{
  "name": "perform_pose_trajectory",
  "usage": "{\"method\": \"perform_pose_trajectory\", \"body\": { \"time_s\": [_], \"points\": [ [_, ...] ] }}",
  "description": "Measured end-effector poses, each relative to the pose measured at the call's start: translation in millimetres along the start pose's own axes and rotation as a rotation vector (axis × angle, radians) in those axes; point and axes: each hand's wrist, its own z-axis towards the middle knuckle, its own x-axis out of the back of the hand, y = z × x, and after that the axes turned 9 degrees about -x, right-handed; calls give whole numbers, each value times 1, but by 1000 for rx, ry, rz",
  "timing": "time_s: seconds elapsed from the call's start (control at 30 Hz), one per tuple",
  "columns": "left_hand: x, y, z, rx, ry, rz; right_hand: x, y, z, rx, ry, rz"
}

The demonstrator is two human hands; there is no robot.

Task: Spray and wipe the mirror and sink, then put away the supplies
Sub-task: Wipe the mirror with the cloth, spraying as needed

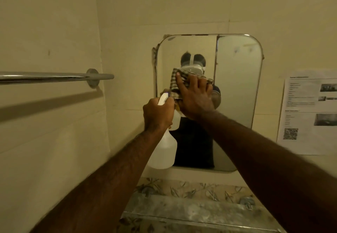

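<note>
1. Mirror (235, 94) on wall ahead; my right hand (196, 97) flat, fingers spread, pressing checked cloth (175, 85) to glass mid-left. Wipe step, I'd say.
2. Left hand (157, 112) closed round spray bottle (164, 152) neck, just beside cloth.
3. Next: sweep cloth across to right half & corners w/ even pressure.
4. Sink not in view yet; shelf (191, 209) below, towel bar (54, 77) left, paper notice (310, 112) right. Keep spray off it.
</note>
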Motion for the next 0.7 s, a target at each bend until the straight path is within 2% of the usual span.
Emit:
{"method": "perform_pose_trajectory", "body": {
  "time_s": [0.13,0.27,0.5,0.7],
  "points": [
    [23,-27,7,6,33,62,-23,-35,-5,148,-19,-55],
    [41,-53,3,76,52,72,-62,-46,-29,173,23,-52],
    [46,-81,-23,130,19,119,-102,-46,-85,223,-26,-58],
    [29,-102,-50,189,-7,154,-117,-34,-129,240,-173,-61]
  ]
}}
